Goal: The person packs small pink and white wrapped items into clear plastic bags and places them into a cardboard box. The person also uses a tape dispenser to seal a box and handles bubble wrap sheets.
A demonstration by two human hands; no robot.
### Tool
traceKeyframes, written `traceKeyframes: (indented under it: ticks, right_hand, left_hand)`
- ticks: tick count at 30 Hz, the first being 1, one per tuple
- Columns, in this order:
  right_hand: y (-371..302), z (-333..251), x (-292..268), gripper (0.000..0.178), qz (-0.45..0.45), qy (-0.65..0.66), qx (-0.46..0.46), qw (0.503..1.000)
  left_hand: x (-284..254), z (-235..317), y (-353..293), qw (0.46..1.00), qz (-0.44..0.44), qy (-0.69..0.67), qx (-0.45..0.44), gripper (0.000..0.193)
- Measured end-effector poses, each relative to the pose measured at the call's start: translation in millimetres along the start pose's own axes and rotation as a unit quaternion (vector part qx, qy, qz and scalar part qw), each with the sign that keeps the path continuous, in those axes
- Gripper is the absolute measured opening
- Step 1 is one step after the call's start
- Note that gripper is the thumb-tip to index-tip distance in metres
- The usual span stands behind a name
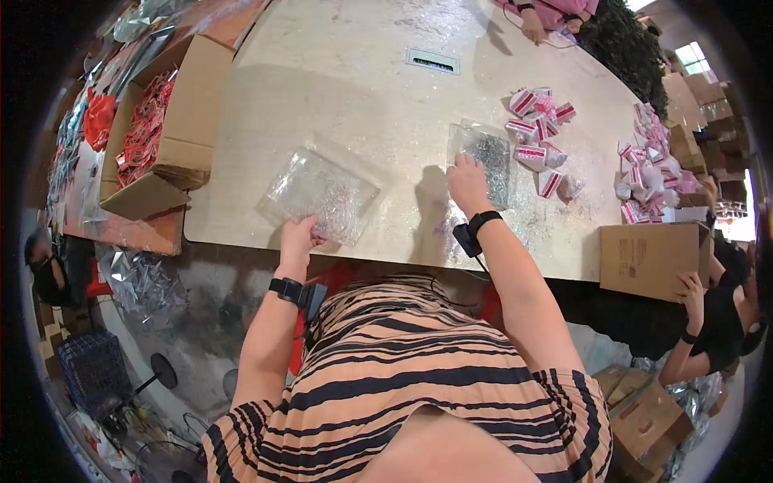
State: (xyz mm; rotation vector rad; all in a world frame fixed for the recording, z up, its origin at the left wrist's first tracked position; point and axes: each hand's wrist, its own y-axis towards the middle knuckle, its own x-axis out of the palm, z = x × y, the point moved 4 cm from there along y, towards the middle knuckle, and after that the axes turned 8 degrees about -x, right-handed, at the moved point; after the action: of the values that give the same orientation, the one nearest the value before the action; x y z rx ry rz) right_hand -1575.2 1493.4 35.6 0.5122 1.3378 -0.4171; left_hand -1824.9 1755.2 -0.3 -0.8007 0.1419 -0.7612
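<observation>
On the pale table lies a clear, shallow rectangular plastic tray (326,189), tilted to the table's edge. My left hand (302,239) grips its near edge, thumb and fingers closed together there. To the right is a second clear tray (501,181), with small silvery, dark-looking bits showing in it. My right hand (469,183) reaches to that tray's left side with fingers bent and tips pressed together over it. What sits between those fingertips, if anything, is too small to make out.
Small pink-and-white packets (531,129) lie in a loose group beside the right tray. An open carton (193,113) of red pieces stands at left. Another carton (652,258) is at the right edge, held by a co-worker's hand (691,294). A pink-sleeved person's hands (533,28) rest across the table.
</observation>
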Motion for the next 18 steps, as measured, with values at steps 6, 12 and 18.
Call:
traceKeyframes:
  ticks: [6,12,18]
  right_hand:
    - [19,-2,29,0.013,-0.046,-0.076,-0.062,0.994]
    - [25,7,8,0.011,0.018,0.124,0.080,0.989]
    - [0,53,2,0.012,0.155,0.308,0.240,0.907]
  left_hand:
    - [-7,-3,-10,1.000,0.001,0.019,-0.005,0.017]
    - [-4,2,-14,1.000,0.017,0.017,-0.014,0.018]
    - [13,6,-4,1.000,-0.010,0.014,-0.013,0.019]
